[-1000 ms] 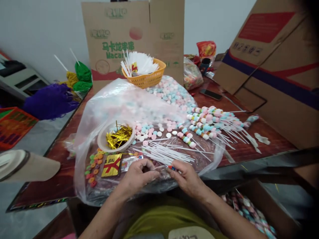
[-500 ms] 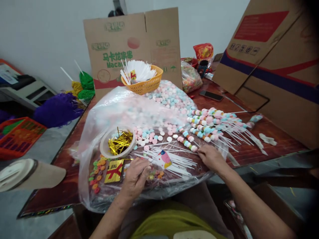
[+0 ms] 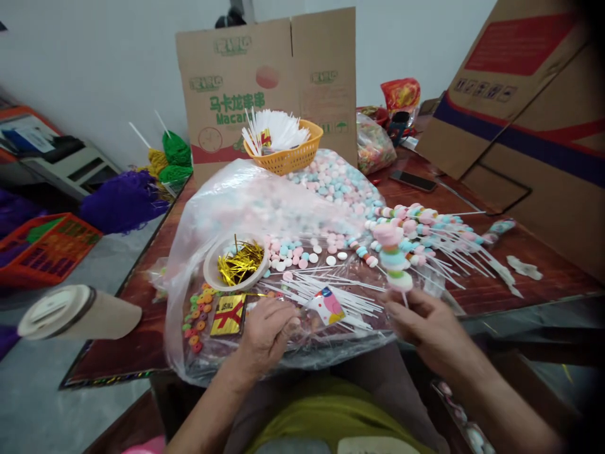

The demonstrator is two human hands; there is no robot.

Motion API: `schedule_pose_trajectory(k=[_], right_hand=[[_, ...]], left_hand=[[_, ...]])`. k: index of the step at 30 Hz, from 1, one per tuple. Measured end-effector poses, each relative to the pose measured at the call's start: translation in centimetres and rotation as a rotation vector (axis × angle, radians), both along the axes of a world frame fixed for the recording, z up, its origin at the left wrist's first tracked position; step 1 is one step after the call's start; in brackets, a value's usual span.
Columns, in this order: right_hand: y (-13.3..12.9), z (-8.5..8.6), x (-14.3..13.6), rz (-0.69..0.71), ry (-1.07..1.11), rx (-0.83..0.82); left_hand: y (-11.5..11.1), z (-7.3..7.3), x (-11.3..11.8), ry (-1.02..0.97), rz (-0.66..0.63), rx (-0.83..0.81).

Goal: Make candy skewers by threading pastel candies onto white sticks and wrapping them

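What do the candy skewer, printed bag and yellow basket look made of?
Candy skewer: mostly matte, puffy pastel pieces, probably marshmallow; its white stick could be paper or plastic, can't tell.
Printed bag: likely thin plastic film, glossy; see-through around the print.
Yellow basket: probably moulded plastic, satin; even colour, regular perforations.

Skewer [image 3: 393,260]: lower stick concealed by the fingers of the right hand [image 3: 423,318]. Wrapper [image 3: 326,307]: near end obscured by the left hand [image 3: 268,326]. Sweets [image 3: 345,183]: partly blurred behind the bag [image 3: 208,205]. Back carton [image 3: 326,57]: lettering partly covered by sticks [image 3: 281,126]; small print illegible. Side carton [image 3: 529,120]: cut off at top and right. Crate [image 3: 70,258]: cut off at left.
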State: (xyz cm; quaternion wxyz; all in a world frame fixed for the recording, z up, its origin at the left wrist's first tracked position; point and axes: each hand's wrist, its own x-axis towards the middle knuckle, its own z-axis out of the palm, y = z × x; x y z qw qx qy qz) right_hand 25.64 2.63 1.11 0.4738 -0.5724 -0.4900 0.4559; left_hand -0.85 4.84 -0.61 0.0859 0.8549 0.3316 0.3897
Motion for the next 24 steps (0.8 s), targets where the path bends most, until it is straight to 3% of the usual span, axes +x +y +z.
schedule_pose_trajectory(k=[3, 7, 11, 14, 17, 19, 24], right_hand=[[0.7, -0.9, -3.4, 0.133, 0.273, -0.205], [1.5, -1.2, -5.9, 0.259, 0.339, -0.144], [1.8, -2.2, -6.5, 0.115, 0.332, -0.154], [1.9, -2.4, -4.7, 0.055, 0.167, -0.151], [1.5, -1.4, -1.0, 0.105, -0.214, 0.114], [0.9, -0.4, 1.5, 0.157, -0.432, 0.345], [0.2, 1.2, 4.2, 0.338, -0.745, 0.699]], left_hand=[[-0.5, 0.2, 0.9, 0.033, -0.023, -0.044], [-1.2, 0.3, 1.7, -0.026, 0.024, -0.228], [-1.6, -0.3, 1.9, -0.115, 0.067, -0.308], [-1.6, -0.6, 1.1, -0.179, 0.094, -0.303], [-1.3, -0.6, -0.5, -0.212, 0.153, -0.281], [-1.1, -0.5, -1.5, -0.183, 0.125, -0.238], [-0.5, 0.2, -2.2, -0.097, 0.039, -0.132]])
